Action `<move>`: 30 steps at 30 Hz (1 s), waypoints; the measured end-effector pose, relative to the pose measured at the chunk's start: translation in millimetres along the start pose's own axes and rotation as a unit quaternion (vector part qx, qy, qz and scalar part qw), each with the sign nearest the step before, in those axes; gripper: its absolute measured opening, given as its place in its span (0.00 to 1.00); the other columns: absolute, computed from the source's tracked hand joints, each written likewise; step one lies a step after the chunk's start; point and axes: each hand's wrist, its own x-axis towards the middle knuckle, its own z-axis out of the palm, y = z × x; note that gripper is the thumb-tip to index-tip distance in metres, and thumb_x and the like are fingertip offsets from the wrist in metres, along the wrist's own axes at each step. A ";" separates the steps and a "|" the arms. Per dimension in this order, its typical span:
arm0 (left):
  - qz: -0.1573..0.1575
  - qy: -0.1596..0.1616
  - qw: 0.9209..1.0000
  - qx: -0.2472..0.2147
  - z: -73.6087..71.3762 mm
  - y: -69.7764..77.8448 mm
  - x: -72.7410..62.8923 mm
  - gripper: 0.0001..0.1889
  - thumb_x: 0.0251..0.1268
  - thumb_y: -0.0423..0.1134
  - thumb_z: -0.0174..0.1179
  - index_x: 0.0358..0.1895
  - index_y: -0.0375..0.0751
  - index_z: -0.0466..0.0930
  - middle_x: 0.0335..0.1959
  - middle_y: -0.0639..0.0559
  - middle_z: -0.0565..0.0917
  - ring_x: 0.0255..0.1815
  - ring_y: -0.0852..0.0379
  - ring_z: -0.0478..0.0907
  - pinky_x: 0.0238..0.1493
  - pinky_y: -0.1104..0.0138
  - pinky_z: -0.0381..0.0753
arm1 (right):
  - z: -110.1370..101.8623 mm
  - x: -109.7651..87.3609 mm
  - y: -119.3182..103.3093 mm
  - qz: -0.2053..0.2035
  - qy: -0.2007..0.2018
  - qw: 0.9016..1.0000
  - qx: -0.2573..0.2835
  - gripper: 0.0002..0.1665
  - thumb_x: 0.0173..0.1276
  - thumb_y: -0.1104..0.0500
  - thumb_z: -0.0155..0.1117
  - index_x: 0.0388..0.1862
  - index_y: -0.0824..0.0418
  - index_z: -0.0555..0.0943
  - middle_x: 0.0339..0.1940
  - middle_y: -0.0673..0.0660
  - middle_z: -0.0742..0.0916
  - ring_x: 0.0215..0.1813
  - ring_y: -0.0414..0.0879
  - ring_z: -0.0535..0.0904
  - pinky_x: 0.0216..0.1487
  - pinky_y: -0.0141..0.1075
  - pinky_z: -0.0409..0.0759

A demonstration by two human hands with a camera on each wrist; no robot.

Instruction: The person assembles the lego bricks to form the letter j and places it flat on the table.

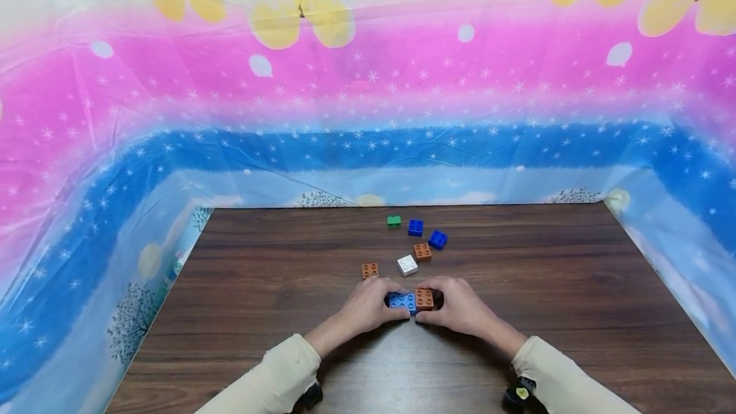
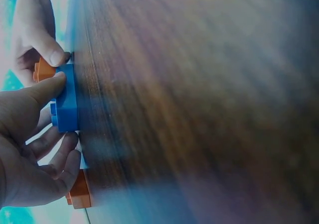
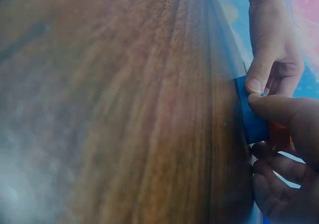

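Two pale sleeves [image 1: 259, 379] reach in from the near edge, each with a dark device [image 1: 307, 397] strapped at the wrist. Beyond them, both hands meet over the nearer part of a dark wood-grain counter [image 1: 259, 273]. The left hand [image 1: 368, 304] holds a light blue brick [image 1: 400, 301] by its left part, thumb on the near side and fingers around the far side and end. On that brick's right end sits an upper orange brick [image 1: 424, 299], and the right hand [image 1: 462, 307] grips the pair there, its thumb along the near side. The two thumb tips lie close together.

Just past the left hand's knuckles is a loose orange brick [image 1: 370, 270], with a white brick [image 1: 407, 265] farther right, turned at an angle. Close behind the white one lies a second orange brick [image 1: 422, 252]. Next come a tilted dark blue brick [image 1: 438, 239], then another dark blue brick [image 1: 416, 227] a little to its left, and farthest out a small green brick [image 1: 393, 221]. Behind the counter's far edge hangs a pink and blue cloth [image 1: 368, 94] printed with snowflakes.
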 end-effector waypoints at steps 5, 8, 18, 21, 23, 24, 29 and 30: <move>0.000 0.000 1.000 -0.001 0.4 0.1 -0.4 0.19 0.61 0.50 0.74 0.52 0.46 0.89 0.46 0.54 0.89 0.44 0.58 0.82 0.45 0.65 0.77 | 3.5 1.5 -1.2 -0.003 0.002 1.000 -0.004 0.30 0.54 0.45 0.83 0.53 0.55 0.86 0.42 0.45 0.87 0.37 0.35 0.78 0.37 0.34 0.75; -0.001 -0.002 1.000 0.001 0.6 0.3 -0.5 0.19 0.61 0.50 0.74 0.52 0.47 0.89 0.46 0.55 0.89 0.45 0.59 0.82 0.46 0.65 0.77 | 4.9 2.6 -1.6 -0.004 0.002 1.000 -0.009 0.29 0.54 0.47 0.83 0.52 0.55 0.87 0.40 0.44 0.86 0.35 0.35 0.77 0.37 0.34 0.75; 0.001 -0.012 1.000 0.009 -1.0 1.2 -0.2 0.22 0.61 0.51 0.74 0.56 0.47 0.87 0.49 0.54 0.88 0.46 0.59 0.82 0.49 0.63 0.77 | 5.0 3.9 -1.4 -0.002 -0.004 1.000 -0.001 0.29 0.53 0.48 0.84 0.52 0.56 0.86 0.40 0.44 0.85 0.36 0.36 0.77 0.37 0.34 0.76; 0.001 -0.016 1.000 0.014 -1.7 1.2 -1.7 0.24 0.62 0.52 0.73 0.59 0.48 0.86 0.51 0.55 0.88 0.47 0.60 0.81 0.49 0.64 0.77 | 4.9 3.4 -1.6 -0.001 -0.004 1.000 0.003 0.29 0.54 0.48 0.84 0.53 0.56 0.86 0.40 0.44 0.85 0.36 0.36 0.77 0.37 0.34 0.76; 0.000 -0.014 1.000 0.015 -2.6 0.7 -3.3 0.24 0.64 0.53 0.71 0.60 0.49 0.85 0.52 0.55 0.88 0.47 0.60 0.81 0.49 0.63 0.77 | 4.6 3.1 -1.9 -0.002 -0.003 1.000 0.005 0.29 0.53 0.48 0.84 0.53 0.56 0.86 0.39 0.44 0.85 0.36 0.36 0.77 0.37 0.34 0.75; -0.001 -0.012 1.000 0.013 -3.2 0.2 -4.3 0.23 0.65 0.53 0.70 0.60 0.49 0.85 0.52 0.55 0.88 0.48 0.60 0.81 0.49 0.63 0.77 | 4.5 2.9 -2.1 -0.003 -0.002 1.000 0.006 0.29 0.54 0.48 0.84 0.52 0.56 0.86 0.39 0.43 0.85 0.36 0.36 0.77 0.37 0.34 0.75; -0.004 0.012 1.000 -0.010 -9.7 -2.8 -10.8 0.21 0.67 0.53 0.68 0.59 0.48 0.85 0.50 0.55 0.87 0.48 0.60 0.81 0.50 0.61 0.79 | 4.5 2.8 -2.6 -0.004 -0.001 1.000 0.004 0.29 0.54 0.47 0.84 0.52 0.55 0.86 0.37 0.42 0.84 0.35 0.35 0.76 0.37 0.34 0.74; -0.002 0.017 1.000 -0.013 -11.3 -3.6 -12.2 0.21 0.67 0.53 0.68 0.59 0.48 0.85 0.49 0.55 0.87 0.48 0.60 0.81 0.50 0.61 0.79 | 4.7 2.9 -2.6 -0.003 -0.001 1.000 0.003 0.29 0.54 0.47 0.84 0.52 0.55 0.86 0.37 0.42 0.84 0.35 0.35 0.76 0.37 0.35 0.74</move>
